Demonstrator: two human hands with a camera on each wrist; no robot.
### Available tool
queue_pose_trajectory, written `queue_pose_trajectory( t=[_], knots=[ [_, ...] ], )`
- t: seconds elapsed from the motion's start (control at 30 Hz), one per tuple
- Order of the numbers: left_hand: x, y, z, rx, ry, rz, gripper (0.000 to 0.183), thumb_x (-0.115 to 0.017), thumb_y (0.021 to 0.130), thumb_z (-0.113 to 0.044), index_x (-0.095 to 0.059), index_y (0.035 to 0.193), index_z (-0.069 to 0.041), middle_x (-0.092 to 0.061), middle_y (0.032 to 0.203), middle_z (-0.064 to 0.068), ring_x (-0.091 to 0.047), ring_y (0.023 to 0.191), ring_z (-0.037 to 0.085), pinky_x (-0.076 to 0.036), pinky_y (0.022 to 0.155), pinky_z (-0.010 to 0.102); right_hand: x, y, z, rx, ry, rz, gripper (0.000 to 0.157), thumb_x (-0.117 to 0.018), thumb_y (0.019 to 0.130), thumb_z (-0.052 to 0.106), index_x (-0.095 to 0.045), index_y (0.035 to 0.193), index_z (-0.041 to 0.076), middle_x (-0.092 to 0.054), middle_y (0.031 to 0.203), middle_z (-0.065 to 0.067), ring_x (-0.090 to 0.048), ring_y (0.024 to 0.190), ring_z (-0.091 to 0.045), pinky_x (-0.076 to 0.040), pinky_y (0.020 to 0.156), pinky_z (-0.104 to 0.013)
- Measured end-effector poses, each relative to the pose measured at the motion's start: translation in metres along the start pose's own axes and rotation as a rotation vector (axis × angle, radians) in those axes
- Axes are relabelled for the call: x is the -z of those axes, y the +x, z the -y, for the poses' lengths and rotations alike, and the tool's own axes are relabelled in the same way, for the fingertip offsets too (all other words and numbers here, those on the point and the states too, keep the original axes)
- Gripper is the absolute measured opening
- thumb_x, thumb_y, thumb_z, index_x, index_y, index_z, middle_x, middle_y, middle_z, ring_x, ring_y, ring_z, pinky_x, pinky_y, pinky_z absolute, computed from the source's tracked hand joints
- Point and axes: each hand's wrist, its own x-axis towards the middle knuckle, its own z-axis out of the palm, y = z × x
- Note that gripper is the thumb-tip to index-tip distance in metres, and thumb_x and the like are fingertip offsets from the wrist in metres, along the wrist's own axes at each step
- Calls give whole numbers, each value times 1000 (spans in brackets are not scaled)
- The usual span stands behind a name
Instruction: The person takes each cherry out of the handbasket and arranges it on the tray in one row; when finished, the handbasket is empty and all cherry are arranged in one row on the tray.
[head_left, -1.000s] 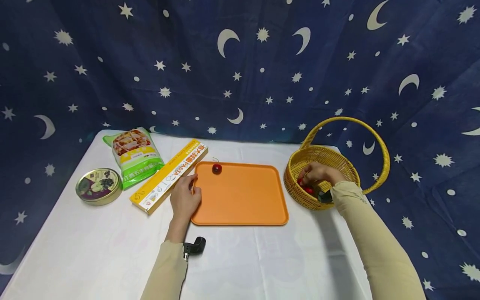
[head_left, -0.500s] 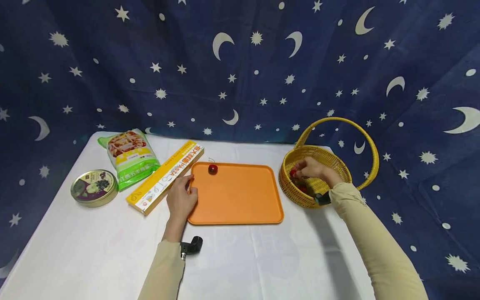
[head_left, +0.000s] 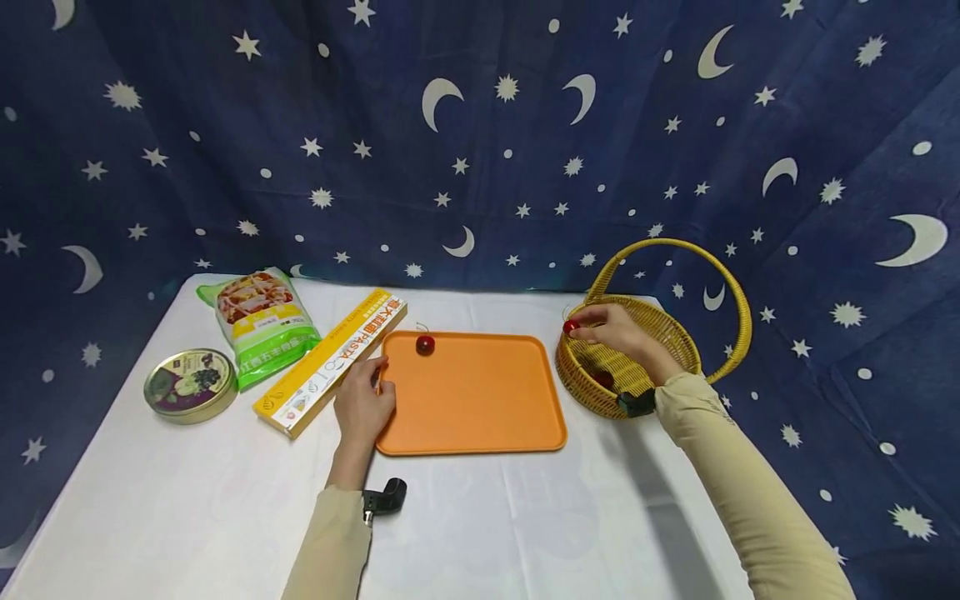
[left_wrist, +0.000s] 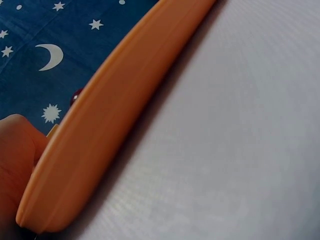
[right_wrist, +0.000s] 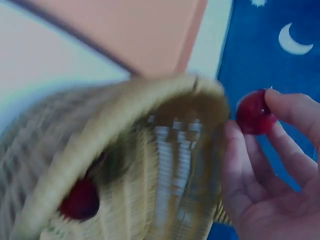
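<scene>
My right hand pinches a dark red cherry between thumb and fingers, at the left rim of the wicker basket. Inside that basket lies another cherry, low beside the wall. At the left edge of the orange tray, my left hand holds the rim between thumb and fingers. A single cherry with a thin stem sits near the tray's back left corner. The left wrist view shows the tray's side wall close up, with part of the hand at the far left.
A yellow and white pasta box lies slantwise just left of the tray. Beyond it are a green food bag and a round tin. The basket's tall arched handle leans to the right. A starry blue cloth hangs behind the table.
My right hand has risen from inside the basket to its left rim, bringing a cherry up. The left hand stays at the tray's edge. The head view has shifted slightly.
</scene>
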Motion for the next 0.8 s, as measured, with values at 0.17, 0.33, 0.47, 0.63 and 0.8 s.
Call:
queue_pose_trajectory(
  t=[0.17,0.33,0.47,0.63,0.8],
  knots=[
    [0,-2,0,9,-2,11,39,-63,77,-4,-71,114,-2,-67,110,19,-64,95,42,-48,70,55,-25,16,15,52,48,-63,39,-72,88,8,-64,122,-8,-65,116,-27,-67,91,-24,-53,76,-26],
    [-2,-4,-1,28,-3,24,39,-63,78,-4,-71,116,-2,-67,110,19,-64,97,41,-48,73,54,-61,33,30,86,133,-102,38,-73,85,5,-65,120,-8,-64,116,-28,-69,89,-28,-53,74,-25],
    [-3,-5,0,27,1,25,39,-62,78,-4,-71,115,-2,-67,110,18,-64,97,41,-48,74,53,-96,45,42,98,213,-98,36,-74,83,0,-66,116,-10,-66,111,-28,-68,88,-38,-55,73,-28],
    [-2,-2,-1,9,9,16,38,-62,78,-4,-71,115,-3,-67,109,18,-64,94,42,-48,72,53,-135,61,55,90,283,-96,30,-73,81,-4,-68,109,-12,-70,100,-25,-67,93,-47,-56,77,-46],
    [-1,4,-1,10,9,5,38,-62,78,-4,-71,115,-3,-67,109,17,-64,95,41,-48,72,53,-164,74,60,10,383,-68,27,-73,83,-3,-67,107,-12,-72,89,-16,-71,83,-35,-58,73,-43]
  ],
)
